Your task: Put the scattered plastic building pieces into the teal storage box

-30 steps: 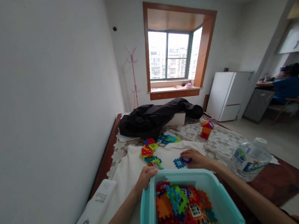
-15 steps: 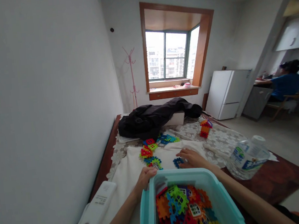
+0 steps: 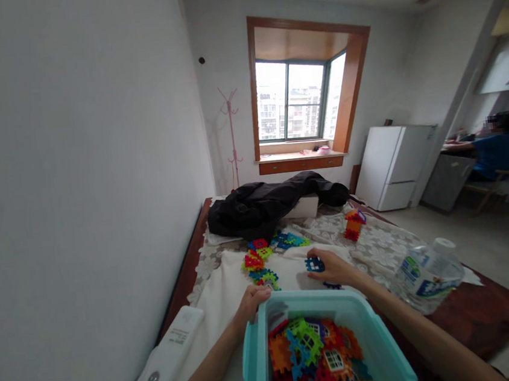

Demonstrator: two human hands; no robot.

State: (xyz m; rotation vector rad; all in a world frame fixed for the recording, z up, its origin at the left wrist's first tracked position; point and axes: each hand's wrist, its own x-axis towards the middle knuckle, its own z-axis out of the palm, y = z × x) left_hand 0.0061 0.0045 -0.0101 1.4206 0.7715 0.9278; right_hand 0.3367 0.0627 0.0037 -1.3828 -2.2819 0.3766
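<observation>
My left hand (image 3: 252, 304) grips the far left corner of a teal plastic bin (image 3: 311, 296), its fingers closed over the rim. Inside the bin lie several interlocking toy panels (image 3: 304, 337) in red, orange, green, blue and yellow. Beyond the rim, my right hand (image 3: 332, 267) pinches a dark blue interlocking panel (image 3: 314, 265) with square holes, just above the white cloth. A purple piece (image 3: 332, 286) lies under that hand, partly hidden. To the left, a row of red and yellow-green panels (image 3: 255, 260) rests on the cloth, with blue and green ones (image 3: 289, 239) behind.
A small orange house of joined panels (image 3: 354, 225) stands at the back right. A large clear plastic bottle (image 3: 431, 275) is right of the bin. Black cloth (image 3: 274, 200) lies across the far end. A white power strip (image 3: 174, 350) sits at left. A person in blue (image 3: 500, 149) sits far right.
My right hand has picked up the dark blue panel from the cloth, uncovering the purple piece beneath. My left hand stays on the bin's corner. The whole view has shifted slightly.
</observation>
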